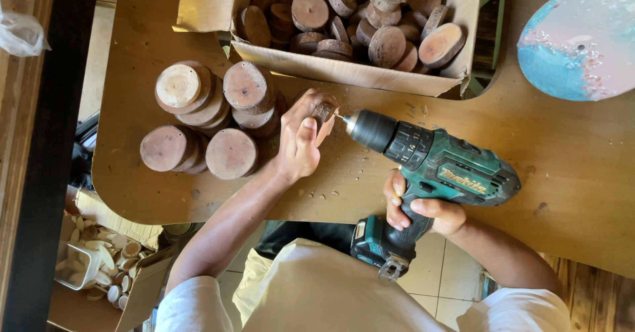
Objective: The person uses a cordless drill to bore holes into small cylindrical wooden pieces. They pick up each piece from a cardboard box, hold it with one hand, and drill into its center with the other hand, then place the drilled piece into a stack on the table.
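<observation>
Drill [430,163]: teal and black, cordless, lying level over the table [569,173], bit pointing toward the stacks. Bit tip touches the side of a wood disc [324,112].

Right hand [423,206]: wrapped tight round the drill's grip, fingers curled over the trigger side, thumb on top. It sits at the table's near edge, just below the drill body.

Left hand [301,137]: just off the drill's nose, fingers pressed together and curled over the disc, pinning it on edge against the table. The disc is mostly hidden under the fingers.

Stacks [211,117]: four leaning piles of round wood slices, beyond the left hand from the drill, close to the hand, the nearest touching or nearly so.

Box [344,67]: open cardboard, heaped with more slices, lying past the drill's nose toward the table's far side. Its front flap hangs close above the disc, leaving a narrow strip of bare wood between.

Round plate [582,38]: blue and pink, well beyond the drill's rear, at the far corner.

Open room: a wide bare stretch of table behind and beside the drill's battery end; sawdust and chips scattered under the drill's nose. The near table edge curves past both forearms.
</observation>
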